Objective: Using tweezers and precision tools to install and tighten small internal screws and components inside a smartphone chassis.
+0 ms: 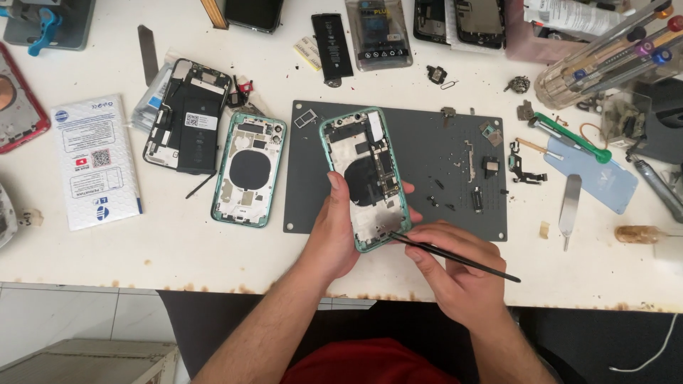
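My left hand [334, 231] grips an opened green phone housing [363, 160] from its left side, holding it tilted above the dark grey work mat [427, 149]. Its inner boards and a round black coil show. My right hand [455, 274] pinches a thin black pointed tool [455, 259], and the tip touches the lower end of the housing near my left fingers. A second green phone housing [249, 169], also open, lies flat on the white table to the left of the mat.
Small screws and parts dot the mat. A dismantled black phone [186, 117] and white padded envelope [96, 162] lie left. A battery [332, 46], a metal spatula [569, 206], a green-handled tool [573, 139] and a jar of screwdrivers [605, 53] sit behind and right.
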